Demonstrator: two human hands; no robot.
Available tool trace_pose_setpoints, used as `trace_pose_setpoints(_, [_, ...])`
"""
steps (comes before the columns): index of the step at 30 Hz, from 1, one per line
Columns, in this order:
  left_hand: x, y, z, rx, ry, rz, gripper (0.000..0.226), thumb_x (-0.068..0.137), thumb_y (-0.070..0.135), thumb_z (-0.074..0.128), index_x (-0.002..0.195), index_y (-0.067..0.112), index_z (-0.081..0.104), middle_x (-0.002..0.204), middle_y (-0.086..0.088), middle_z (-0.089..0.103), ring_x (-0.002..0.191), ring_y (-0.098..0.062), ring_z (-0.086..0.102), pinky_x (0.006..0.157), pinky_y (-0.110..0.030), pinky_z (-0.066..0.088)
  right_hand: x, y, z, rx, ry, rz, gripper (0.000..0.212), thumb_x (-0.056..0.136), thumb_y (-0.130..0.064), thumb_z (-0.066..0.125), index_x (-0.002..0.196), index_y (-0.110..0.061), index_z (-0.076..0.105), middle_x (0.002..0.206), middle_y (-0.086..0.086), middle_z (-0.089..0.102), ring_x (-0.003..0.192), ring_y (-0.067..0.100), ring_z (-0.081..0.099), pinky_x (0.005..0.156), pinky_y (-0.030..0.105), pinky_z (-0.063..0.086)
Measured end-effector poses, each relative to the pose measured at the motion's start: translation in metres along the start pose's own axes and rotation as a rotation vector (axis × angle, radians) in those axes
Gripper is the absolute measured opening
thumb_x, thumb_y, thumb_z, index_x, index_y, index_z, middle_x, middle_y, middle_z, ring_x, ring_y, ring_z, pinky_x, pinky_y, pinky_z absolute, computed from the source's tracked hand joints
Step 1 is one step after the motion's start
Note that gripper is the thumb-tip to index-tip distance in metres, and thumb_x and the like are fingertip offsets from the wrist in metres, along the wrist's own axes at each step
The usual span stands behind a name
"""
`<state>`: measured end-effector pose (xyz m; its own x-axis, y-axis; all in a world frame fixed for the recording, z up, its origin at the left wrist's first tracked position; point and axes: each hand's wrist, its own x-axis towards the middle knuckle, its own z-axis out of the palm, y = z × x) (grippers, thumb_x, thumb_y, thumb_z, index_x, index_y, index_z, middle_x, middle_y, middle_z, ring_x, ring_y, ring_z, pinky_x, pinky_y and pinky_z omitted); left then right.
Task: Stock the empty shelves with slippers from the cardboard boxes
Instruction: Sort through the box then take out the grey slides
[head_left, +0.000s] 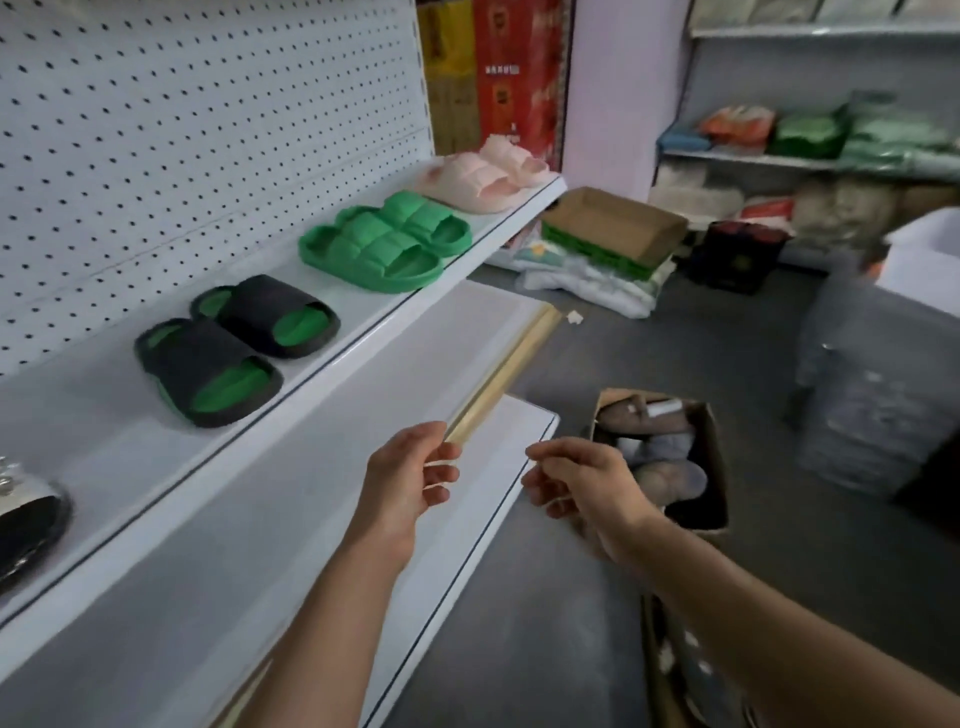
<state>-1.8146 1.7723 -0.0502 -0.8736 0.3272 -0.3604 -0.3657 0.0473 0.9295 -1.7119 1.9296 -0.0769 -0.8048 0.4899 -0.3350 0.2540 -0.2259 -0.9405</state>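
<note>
Fingers of my left hand (410, 470) are pinching a wooden stick (498, 371); my right hand (576, 475) is hanging loosely curled, holding nothing. Three slipper pairs (208, 348) are sitting shelved; I'm judging the lower shelf (311, 499) unstocked, the cardboard box (711, 467) still holding more.

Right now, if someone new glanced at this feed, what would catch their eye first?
Probably the bright green slippers on the upper shelf, between the black-and-green pair nearer the camera and the pink pair at the far end. Next, the left hand, whose fingers pinch the near end of a long wooden strip over the bare lower shelf. The right hand hovers above an open cardboard box of greyish slippers.
</note>
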Motion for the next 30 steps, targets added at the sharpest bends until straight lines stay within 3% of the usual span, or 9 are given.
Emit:
trace_pose_setpoints(4, [0.043, -0.010, 0.071, 0.036, -0.117, -0.065, 0.017, 0.092, 0.022, 0.064, 0.104, 0.011, 0.067, 0.079, -0.004, 0.069, 0.062, -0.016, 0.058, 0.057, -0.028, 0.042, 0.037, 0.014, -0.066, 0.084, 0.155, 0.086, 0.024, 0.095, 0.001, 0.046, 0.092, -0.008, 0.068, 0.069, 0.008, 0.069, 0.057, 0.021, 0.060, 0.062, 0.033, 0.044])
trace_pose_setpoints(12, [0.147, -0.050, 0.182, 0.186, -0.260, -0.257, 0.014, 0.093, 0.020, 0.061, 0.104, 0.013, 0.067, 0.079, -0.004, 0.069, 0.063, -0.016, 0.058, 0.058, -0.027, 0.041, 0.114, 0.051, -0.160, 0.252, 0.371, 0.325, 0.020, 0.097, 0.002, 0.042, 0.103, -0.002, 0.061, 0.083, 0.016, 0.061, 0.054, 0.016, 0.052, 0.052, 0.024, 0.037])
trace_pose_setpoints(17, [0.244, -0.071, 0.259, 0.303, -0.344, -0.351, 0.014, 0.095, 0.021, 0.061, 0.106, 0.014, 0.067, 0.080, -0.004, 0.068, 0.066, -0.015, 0.059, 0.060, -0.027, 0.044, 0.182, 0.070, -0.222, 0.335, 0.619, 0.415, 0.025, 0.097, 0.005, 0.040, 0.095, 0.000, 0.064, 0.063, 0.011, 0.065, 0.052, 0.020, 0.050, 0.050, 0.025, 0.037])
trace_pose_setpoints(19, [0.280, -0.081, 0.289, 0.348, -0.376, -0.387, 0.012, 0.095, 0.021, 0.060, 0.104, 0.015, 0.066, 0.081, -0.004, 0.069, 0.067, -0.015, 0.059, 0.060, -0.027, 0.044, 0.209, 0.077, -0.245, 0.342, 0.696, 0.461, 0.026, 0.098, 0.005, 0.040, 0.096, 0.000, 0.065, 0.068, 0.014, 0.065, 0.055, 0.023, 0.052, 0.050, 0.027, 0.039])
trace_pose_setpoints(26, [0.376, -0.142, 0.380, 0.681, -0.649, -0.378, 0.012, 0.099, 0.015, 0.053, 0.103, 0.014, 0.064, 0.079, -0.004, 0.065, 0.060, -0.013, 0.055, 0.052, -0.022, 0.041, 0.276, 0.109, -0.300, 0.422, 0.856, 0.542, 0.021, 0.100, 0.002, 0.041, 0.100, 0.003, 0.062, 0.076, 0.018, 0.062, 0.060, 0.025, 0.054, 0.052, 0.030, 0.041])
trace_pose_setpoints(30, [0.410, -0.186, 0.414, 0.806, -0.721, -0.381, 0.012, 0.100, 0.013, 0.051, 0.101, 0.016, 0.063, 0.079, -0.003, 0.064, 0.058, -0.011, 0.052, 0.051, -0.021, 0.039, 0.294, 0.146, -0.319, 0.466, 0.900, 0.615, 0.021, 0.100, -0.004, 0.044, 0.101, -0.001, 0.065, 0.083, 0.019, 0.066, 0.066, 0.025, 0.059, 0.056, 0.032, 0.048])
